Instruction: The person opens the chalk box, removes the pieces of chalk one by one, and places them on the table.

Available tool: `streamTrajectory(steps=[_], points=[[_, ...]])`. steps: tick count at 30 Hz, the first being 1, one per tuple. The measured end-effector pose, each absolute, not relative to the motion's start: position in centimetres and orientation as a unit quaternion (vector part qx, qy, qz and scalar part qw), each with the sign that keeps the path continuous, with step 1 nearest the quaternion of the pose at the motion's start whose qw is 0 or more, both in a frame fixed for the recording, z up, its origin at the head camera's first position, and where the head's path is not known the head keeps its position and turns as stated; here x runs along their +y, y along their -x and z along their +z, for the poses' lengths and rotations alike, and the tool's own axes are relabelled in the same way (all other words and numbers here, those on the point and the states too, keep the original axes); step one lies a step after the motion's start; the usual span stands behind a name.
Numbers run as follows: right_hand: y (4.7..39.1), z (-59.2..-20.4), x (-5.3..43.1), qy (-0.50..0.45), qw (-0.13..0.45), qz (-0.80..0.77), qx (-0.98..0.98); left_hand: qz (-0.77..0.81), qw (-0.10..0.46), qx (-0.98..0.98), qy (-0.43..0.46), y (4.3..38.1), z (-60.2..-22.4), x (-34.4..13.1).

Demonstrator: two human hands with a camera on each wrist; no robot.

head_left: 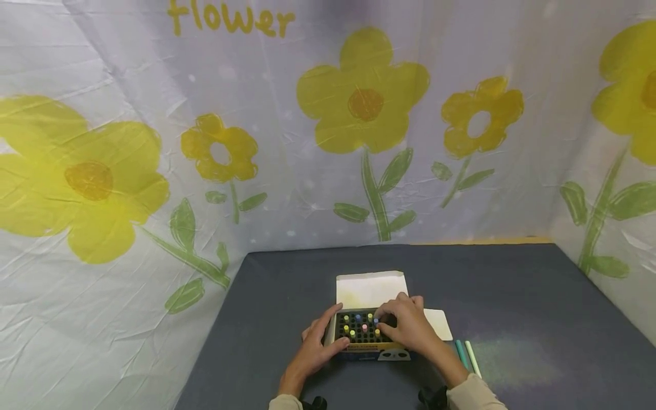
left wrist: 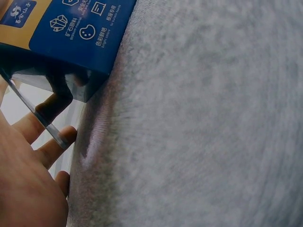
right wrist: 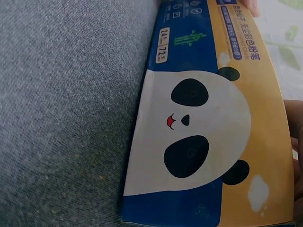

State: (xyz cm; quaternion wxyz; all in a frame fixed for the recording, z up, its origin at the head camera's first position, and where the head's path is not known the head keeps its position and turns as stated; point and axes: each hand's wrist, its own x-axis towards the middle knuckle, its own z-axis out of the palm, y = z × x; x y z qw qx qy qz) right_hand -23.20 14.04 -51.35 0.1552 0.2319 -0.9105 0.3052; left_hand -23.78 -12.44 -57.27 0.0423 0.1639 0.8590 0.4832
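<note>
An open chalk box (head_left: 359, 347) with a panda face on its front stands on the table, its black grid insert holding several coloured chalk sticks. My left hand (head_left: 319, 344) grips the box's left end, thumb at the near corner and fingers along the side. In the left wrist view, that hand (left wrist: 28, 161) reaches past a side flap (left wrist: 35, 111) of the box. Over the box's right part, my right hand (head_left: 410, 324) pinches the top of a blue chalk stick (head_left: 376, 320) with thumb and index finger. The right wrist view shows mainly the panda front (right wrist: 213, 118).
The white-lined lid (head_left: 371, 287) stands folded back behind the box, and a white side flap (head_left: 439, 324) sticks out to the right. A teal chalk stick (head_left: 460, 353) and a pale green one (head_left: 472, 357) lie on the grey tabletop (head_left: 538, 319). A flower-printed curtain (head_left: 287, 188) hangs behind.
</note>
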Motion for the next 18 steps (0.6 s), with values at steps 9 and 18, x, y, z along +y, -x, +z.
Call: streamTrajectory(steps=[9, 18], points=[[22.98, -51.54, 13.88, -0.218, 0.157, 0.327, -0.906, 0.485, 0.040, 0.858, -0.166, 23.81, -57.33, -12.49], [22.97, -51.99, 13.84, -0.190, 0.146, 0.361, -0.901, 0.486, 0.036, 0.858, -0.162, 23.59, -57.34, -12.48]])
